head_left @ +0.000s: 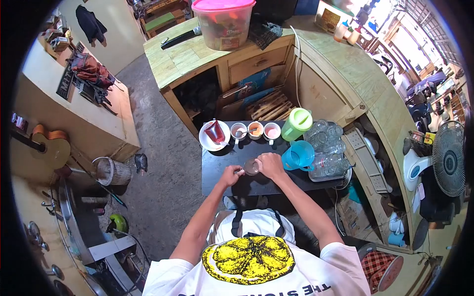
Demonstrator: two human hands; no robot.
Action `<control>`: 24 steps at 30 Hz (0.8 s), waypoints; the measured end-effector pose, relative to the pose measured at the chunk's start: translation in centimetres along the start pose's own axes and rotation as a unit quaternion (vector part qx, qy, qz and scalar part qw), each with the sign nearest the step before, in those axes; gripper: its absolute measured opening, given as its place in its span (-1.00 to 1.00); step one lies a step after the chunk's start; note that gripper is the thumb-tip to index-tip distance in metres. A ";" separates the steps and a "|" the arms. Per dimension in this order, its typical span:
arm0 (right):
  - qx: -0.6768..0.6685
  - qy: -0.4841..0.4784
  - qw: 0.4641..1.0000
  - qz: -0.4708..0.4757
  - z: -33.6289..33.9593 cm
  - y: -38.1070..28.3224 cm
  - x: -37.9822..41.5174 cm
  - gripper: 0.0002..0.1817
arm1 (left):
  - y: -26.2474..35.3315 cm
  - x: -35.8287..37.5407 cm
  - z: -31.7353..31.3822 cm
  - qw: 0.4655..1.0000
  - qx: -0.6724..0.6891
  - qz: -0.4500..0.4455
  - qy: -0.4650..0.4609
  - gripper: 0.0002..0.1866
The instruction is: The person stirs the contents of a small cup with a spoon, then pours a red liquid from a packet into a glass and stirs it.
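Note:
Over the dark table (217,165), my right hand (270,166) is closed on the rim of a small, round, brownish see-through cup (251,166). My left hand (231,175) is closed in a pinch just left of the cup. A small pale bit shows at its fingertips, too small to name. Beyond my hands stand a white bowl (203,140) holding a dark red packet (214,132), and white cups, among them an orange-filled cup (255,129) with a spoon. Right of my right hand is a blue pitcher (298,156).
A green lidded pitcher (297,124) stands behind the blue one. Several clear glasses (328,148) crowd a tray at the table's right end. A wooden counter (185,56) curves around the far and right sides, carrying a pink-lidded tub (223,27) and a fan (448,160).

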State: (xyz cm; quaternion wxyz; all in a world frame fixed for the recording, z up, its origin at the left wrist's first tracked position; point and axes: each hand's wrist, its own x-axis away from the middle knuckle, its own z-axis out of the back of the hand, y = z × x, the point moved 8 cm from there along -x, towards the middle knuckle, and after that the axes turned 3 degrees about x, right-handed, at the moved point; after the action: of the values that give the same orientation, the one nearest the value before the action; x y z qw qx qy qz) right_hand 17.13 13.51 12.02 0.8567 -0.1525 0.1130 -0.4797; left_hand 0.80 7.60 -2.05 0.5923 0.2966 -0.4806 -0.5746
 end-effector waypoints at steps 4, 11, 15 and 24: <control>0.047 -0.045 0.998 0.009 -1.0 0.4 0.3 -0.77 | 0.9 0.2 0.0 1.000 -0.016 0.010 -0.003 -0.78; -0.057 -0.007 0.998 -0.020 -0.6 1.0 0.0 -0.79 | 0.1 0.0 -0.1 0.999 -0.040 -0.002 0.009 -0.80; 0.038 -0.037 0.999 0.002 -0.7 0.5 0.3 -0.80 | 0.1 -0.1 -0.2 0.999 -0.041 0.006 0.009 -0.75; -0.041 -0.021 0.998 -0.044 -0.9 0.5 0.0 -0.81 | -0.3 -0.1 -0.1 0.999 -0.040 0.003 0.024 -0.70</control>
State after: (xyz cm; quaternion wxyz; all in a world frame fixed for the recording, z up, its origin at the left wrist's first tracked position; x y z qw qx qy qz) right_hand 17.20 13.66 11.03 0.8300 -0.2020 0.1079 -0.5085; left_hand 0.74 7.64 -2.40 0.6171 0.2847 -0.4439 -0.5840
